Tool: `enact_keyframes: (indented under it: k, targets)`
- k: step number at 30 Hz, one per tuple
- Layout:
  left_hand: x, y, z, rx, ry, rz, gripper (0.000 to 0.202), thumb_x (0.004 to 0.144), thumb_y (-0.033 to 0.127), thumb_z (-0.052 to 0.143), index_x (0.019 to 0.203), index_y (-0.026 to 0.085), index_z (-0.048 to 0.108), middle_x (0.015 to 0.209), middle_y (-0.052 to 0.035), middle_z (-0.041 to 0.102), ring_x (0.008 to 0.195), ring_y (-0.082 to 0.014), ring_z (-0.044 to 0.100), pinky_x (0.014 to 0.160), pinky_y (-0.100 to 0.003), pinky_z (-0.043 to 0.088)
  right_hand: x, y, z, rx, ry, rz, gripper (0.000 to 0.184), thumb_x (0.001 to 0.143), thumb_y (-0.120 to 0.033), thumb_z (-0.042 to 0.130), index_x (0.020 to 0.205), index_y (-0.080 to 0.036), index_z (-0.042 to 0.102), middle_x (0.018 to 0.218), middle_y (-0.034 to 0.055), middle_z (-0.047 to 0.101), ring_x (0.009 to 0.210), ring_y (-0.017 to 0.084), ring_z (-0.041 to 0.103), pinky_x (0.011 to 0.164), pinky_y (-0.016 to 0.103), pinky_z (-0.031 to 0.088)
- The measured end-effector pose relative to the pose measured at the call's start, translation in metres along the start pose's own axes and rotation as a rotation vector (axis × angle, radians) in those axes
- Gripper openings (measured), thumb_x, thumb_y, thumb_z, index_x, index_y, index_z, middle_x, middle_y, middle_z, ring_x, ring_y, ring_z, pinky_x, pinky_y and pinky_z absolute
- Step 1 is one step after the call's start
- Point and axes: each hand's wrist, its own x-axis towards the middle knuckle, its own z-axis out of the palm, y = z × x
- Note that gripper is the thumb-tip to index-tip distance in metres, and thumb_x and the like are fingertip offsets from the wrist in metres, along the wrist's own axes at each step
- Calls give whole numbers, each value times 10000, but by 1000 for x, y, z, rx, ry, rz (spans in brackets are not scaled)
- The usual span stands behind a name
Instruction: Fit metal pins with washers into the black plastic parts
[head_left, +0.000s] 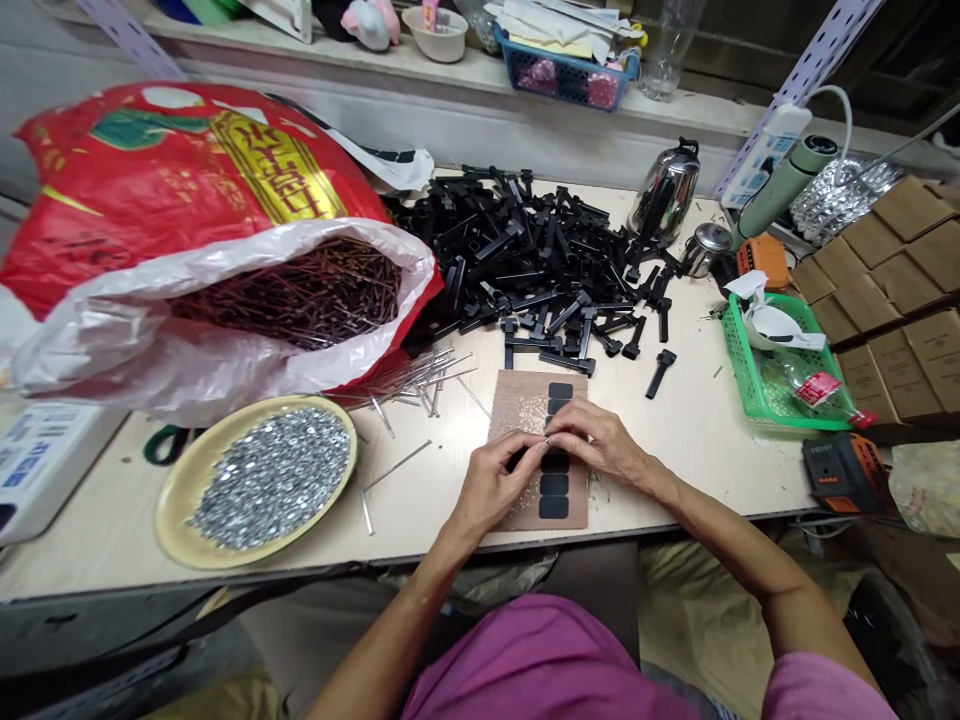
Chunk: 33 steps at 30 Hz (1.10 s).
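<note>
Over a brown board [510, 400], my left hand [491, 485] and my right hand [607, 440] meet with fingertips pinched together. Whatever lies between the fingers is too small and covered to name. A dark patch shows beneath my left fingers. Down the right side of the board runs a column of black rounded-square pads [554, 485], partly covered by my right hand. Pale crumbs [531, 408] speckle the board's brown surface. Beyond it lies a large heap of black T-shaped plastic parts [540, 250], with a single one [661, 373] lying apart.
On the left, a red bag [187, 180] full of thin metal rods [300, 295] stands behind a yellow bowl [169, 510] of small metal pieces. Loose rods [427, 380] lie between bowl and board. At right are a green basket [739, 365], cartons [885, 270] and a steel kettle [667, 190].
</note>
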Motion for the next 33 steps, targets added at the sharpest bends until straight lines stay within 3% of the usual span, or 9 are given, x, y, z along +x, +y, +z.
enact_keyframes:
  k: [7, 10, 13, 16, 23, 29, 33]
  targets:
    - [-1, 6, 7, -58, -9, -70, 199, 738, 361, 630, 722, 183, 717, 706, -36, 699, 655, -150, 605, 658, -240, 468, -3, 3, 6, -90, 48, -16, 350, 965, -441, 386, 788, -194, 558, 749, 35, 553, 723, 151, 535, 670, 303, 493]
    - [0, 7, 8, -115, -5, -126, 212, 744, 371, 631, 720, 171, 698, 664, -19, 659, 624, -130, 577, 621, -225, 452, -2, -2, 3, -65, 91, 75, 434, 930, -568, 365, 956, -198, 590, 935, 73, 562, 854, 176, 549, 726, 341, 510]
    - [1, 9, 8, -165, -18, -191, 245, 747, 400, 634, 728, 159, 677, 609, 2, 599, 574, -109, 525, 549, -209, 415, 1, -6, -5, 87, 100, 144, 371, 952, -508, 372, 1056, -225, 589, 1042, 71, 546, 973, 168, 547, 797, 335, 514]
    - [2, 10, 9, -175, -28, -210, 278, 731, 431, 650, 732, 155, 675, 592, 9, 572, 560, -101, 496, 507, -200, 380, 2, -4, -10, 168, 116, 118, 268, 946, -424, 455, 885, -213, 609, 946, 45, 565, 923, 155, 554, 820, 330, 495]
    - [1, 12, 17, -201, -17, -248, 345, 687, 496, 678, 742, 155, 685, 587, 7, 557, 540, -93, 469, 452, -194, 329, -2, -2, 1, 15, 147, 176, 420, 902, -558, 455, 696, -198, 523, 781, 28, 541, 801, 173, 523, 795, 373, 455]
    - [2, 18, 19, -287, -35, -327, 456, 654, 574, 683, 791, 140, 675, 562, 29, 518, 436, -51, 363, 401, -197, 264, -6, -5, -3, 220, 162, 283, 438, 931, -562, 380, 1063, -218, 616, 1044, 70, 538, 963, 168, 539, 844, 342, 490]
    - [2, 23, 21, -302, -41, -323, 459, 636, 580, 697, 757, 140, 652, 561, 37, 511, 407, -32, 324, 388, -195, 239, -8, -2, -9, 268, 153, 240, 374, 910, -523, 472, 896, -210, 678, 904, 42, 576, 913, 158, 565, 851, 335, 493]
